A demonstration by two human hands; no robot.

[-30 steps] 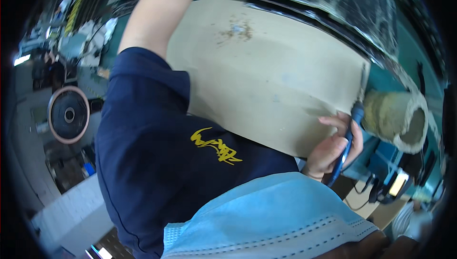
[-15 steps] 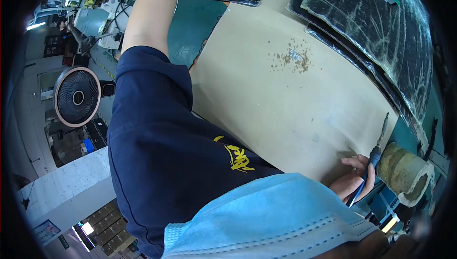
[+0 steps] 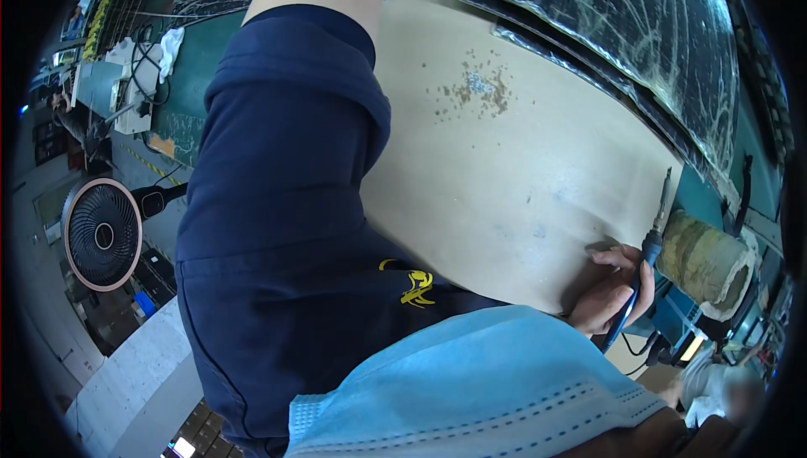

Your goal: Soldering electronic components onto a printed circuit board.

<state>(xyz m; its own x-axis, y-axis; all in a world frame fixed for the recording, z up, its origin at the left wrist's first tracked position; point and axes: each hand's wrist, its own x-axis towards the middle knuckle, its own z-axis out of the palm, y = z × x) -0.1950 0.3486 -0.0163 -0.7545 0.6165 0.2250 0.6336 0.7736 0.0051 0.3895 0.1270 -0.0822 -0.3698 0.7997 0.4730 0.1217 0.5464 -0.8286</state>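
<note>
My right hand [image 3: 611,290] is closed around the blue handle of a soldering iron [image 3: 652,243]. Its metal tip points up and away, over the right edge of a beige board or sheet [image 3: 437,172]. On that surface, well away from the iron, lies a scattering of small brown bits with a silvery patch [image 3: 477,86]. My left arm, in a dark blue sleeve, reaches up through the picture and leaves it at the top edge, so the left hand is out of view.
A thick, stained hollow roll [image 3: 704,263] lies close beside the iron. Black sheets in shiny wrapping [image 3: 601,25] are stacked at the far right. On the left are a round fan [image 3: 102,235] and green bench [image 3: 189,75]. Another person [image 3: 702,391] shows blurred at the lower right.
The view has shifted, and my left forearm now slants further right at the top edge. My right hand still holds the soldering iron in much the same pose.
</note>
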